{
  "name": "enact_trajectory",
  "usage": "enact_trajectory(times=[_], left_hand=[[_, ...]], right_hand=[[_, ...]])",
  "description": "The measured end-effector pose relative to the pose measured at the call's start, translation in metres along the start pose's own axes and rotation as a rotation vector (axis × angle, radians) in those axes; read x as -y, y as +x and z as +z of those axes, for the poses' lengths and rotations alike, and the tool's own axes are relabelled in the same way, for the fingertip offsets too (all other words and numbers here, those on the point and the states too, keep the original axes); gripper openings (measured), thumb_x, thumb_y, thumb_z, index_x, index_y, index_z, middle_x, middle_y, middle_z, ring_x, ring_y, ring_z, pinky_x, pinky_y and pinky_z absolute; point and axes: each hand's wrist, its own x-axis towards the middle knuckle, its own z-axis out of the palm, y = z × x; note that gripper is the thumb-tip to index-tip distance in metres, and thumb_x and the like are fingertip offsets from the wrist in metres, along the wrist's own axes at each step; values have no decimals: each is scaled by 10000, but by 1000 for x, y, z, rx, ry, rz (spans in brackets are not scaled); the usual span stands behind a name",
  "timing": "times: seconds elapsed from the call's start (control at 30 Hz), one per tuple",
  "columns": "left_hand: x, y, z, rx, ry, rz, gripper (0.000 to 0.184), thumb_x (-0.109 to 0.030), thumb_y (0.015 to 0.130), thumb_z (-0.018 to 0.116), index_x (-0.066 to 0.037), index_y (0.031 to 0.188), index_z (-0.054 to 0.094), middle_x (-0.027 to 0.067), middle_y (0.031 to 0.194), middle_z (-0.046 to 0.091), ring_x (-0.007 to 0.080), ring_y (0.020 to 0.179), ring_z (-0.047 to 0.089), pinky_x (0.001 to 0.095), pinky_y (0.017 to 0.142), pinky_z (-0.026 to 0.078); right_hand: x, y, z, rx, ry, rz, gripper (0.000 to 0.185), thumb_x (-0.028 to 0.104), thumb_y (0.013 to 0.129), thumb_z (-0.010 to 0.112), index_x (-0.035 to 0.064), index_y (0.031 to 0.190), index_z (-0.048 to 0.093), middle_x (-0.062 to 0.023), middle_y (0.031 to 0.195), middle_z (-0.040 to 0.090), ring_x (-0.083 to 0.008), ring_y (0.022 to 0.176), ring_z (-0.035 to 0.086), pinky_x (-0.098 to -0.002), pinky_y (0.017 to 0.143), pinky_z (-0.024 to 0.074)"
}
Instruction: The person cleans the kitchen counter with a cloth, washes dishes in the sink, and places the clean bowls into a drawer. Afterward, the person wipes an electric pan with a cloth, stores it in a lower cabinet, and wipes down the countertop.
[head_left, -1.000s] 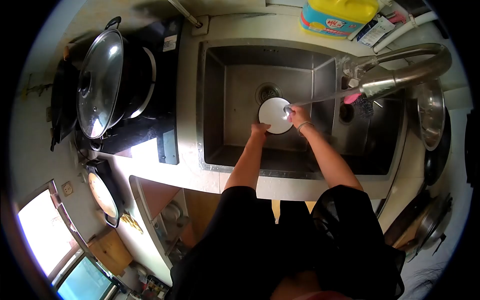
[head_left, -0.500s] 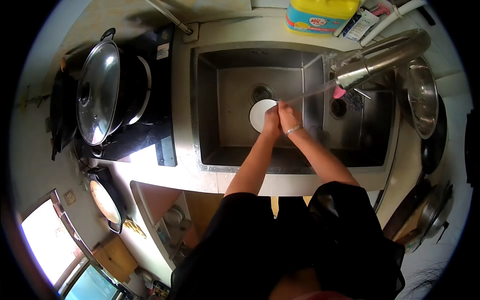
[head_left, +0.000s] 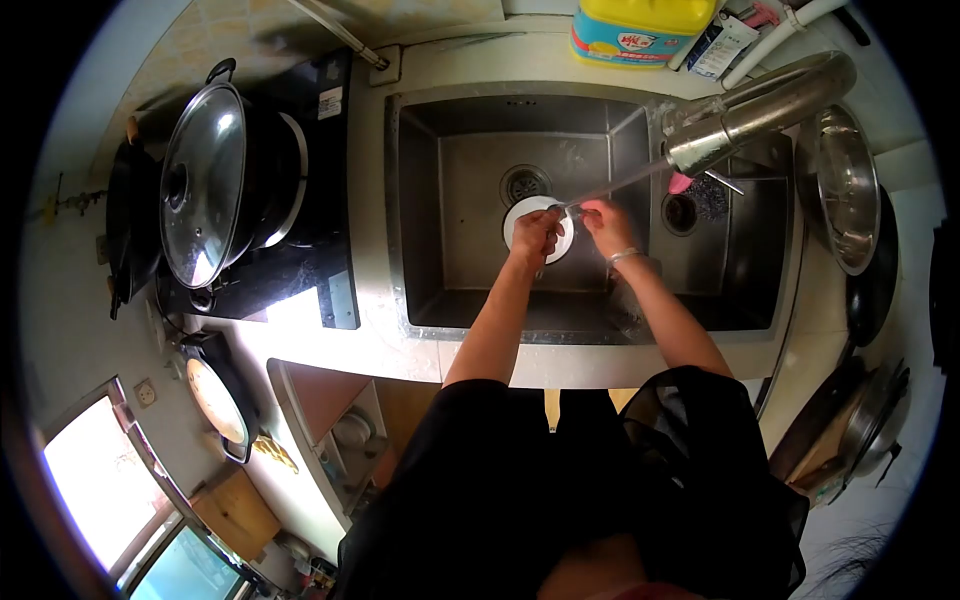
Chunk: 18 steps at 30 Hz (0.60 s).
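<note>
**Kitchen sink [head_left: 420,225], water running, two hands over a white dish**

The kitchen desk [head_left: 371,225] is pale and runs around a steel sink with two basins. On its left is a black stove [head_left: 332,235] with a lidded pot [head_left: 207,185] on it; on the right, a steel bowl [head_left: 850,190] stands tilted. A yellow jug [head_left: 635,32] with a blue label is behind the sink.

The white dish [head_left: 566,240] is in the larger basin, just beside the drain [head_left: 525,184]; whether it rests on the basin floor cannot be told. From the faucet [head_left: 740,128], a slanting stream of water [head_left: 622,185] reaches the hands.

The left hand [head_left: 536,234] is curled over the dish, fingertips drawn together by the stream; what they pinch, if anything, is too small to tell. The right hand [head_left: 607,229], a bracelet [head_left: 626,254] at its wrist, is just beside the dish, fingers bent toward the left hand; its grip cannot be told. A pink item [head_left: 680,183] sits near the smaller basin's drain.
</note>
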Motion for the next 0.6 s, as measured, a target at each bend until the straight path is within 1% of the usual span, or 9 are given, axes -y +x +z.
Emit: enact_trajectory(times=[0.1, 0.23, 0.3, 0.33, 0.37, 0.43, 0.5, 0.57, 0.6], left_hand=[[0, -1, 1, 16, 45, 2, 141, -131, 823, 461, -29, 738, 507, 90, 593, 544, 66, 373, 307, 202, 330, 227], [2, -5, 16, 125, 126, 79, 137, -92, 833, 385, -24, 754, 475, 122, 662, 578, 65, 422, 321, 201, 369, 261], [-2, -20, 41, 211, 194, 146, 139, -73, 835, 329, -20, 769, 440, 138, 728, 594, 68, 476, 340, 197, 427, 298], [-3, -24, 49, 301, 218, 106, 159, -46, 829, 365, 3, 893, 502, 109, 841, 594, 76, 555, 362, 213, 518, 331], [-3, -31, 62, 309, 220, 106, 159, -46, 829, 365, 3, 893, 502, 109, 841, 594, 76, 555, 362, 213, 518, 331], [0, -41, 98, 336, 144, 94, 174, -6, 806, 357, 20, 943, 462, 113, 774, 599, 89, 525, 397, 192, 484, 339], [8, -38, 123, 395, 102, 110, 199, 9, 796, 363, 25, 965, 468, 106, 770, 599, 92, 531, 412, 196, 483, 347], [10, -35, 139, 448, 54, 122, 227, 24, 786, 369, 30, 987, 474, 98, 766, 599, 96, 537, 427, 201, 482, 356], [9, -32, 146, 419, 63, 132, 208, 25, 787, 380, 17, 962, 492, 90, 790, 594, 90, 557, 437, 205, 497, 360]], right_hand=[[12, -9, -35, -26, -4, -44, 159, 7, 706, 534, 60, 855, 552, -137, 793, 550, -269, 647, 558, -321, 575, 442], [44, -29, -103, -376, -159, -136, 158, 18, 716, 546, 49, 871, 530, -108, 738, 528, -213, 606, 529, -304, 572, 428], [53, -40, -130, -522, -144, -40, 188, 30, 718, 560, 41, 898, 506, -100, 773, 511, -201, 676, 519, -310, 621, 423], [51, -42, -143, -568, -273, -33, 255, 55, 707, 598, 36, 935, 486, -112, 886, 492, -226, 801, 498, -322, 704, 406], [53, -41, -151, -575, -276, -32, 255, 55, 707, 598, 36, 935, 486, -112, 886, 492, -226, 801, 498, -322, 704, 406], [54, -34, -163, -625, -505, -147, 312, 88, 694, 632, 36, 961, 479, -124, 971, 459, -257, 904, 462, -339, 774, 382], [42, -28, -165, -555, -393, -150, 347, 107, 677, 651, 40, 969, 477, -128, 999, 446, -280, 932, 452, -353, 802, 375], [31, -24, -165, -379, -318, -141, 339, 88, 662, 649, 55, 957, 485, -121, 987, 457, -289, 935, 454, -362, 809, 371], [29, -24, -163, -373, -273, -109, 326, 67, 649, 646, 63, 937, 493, -115, 967, 467, -278, 919, 459, -349, 766, 397]])
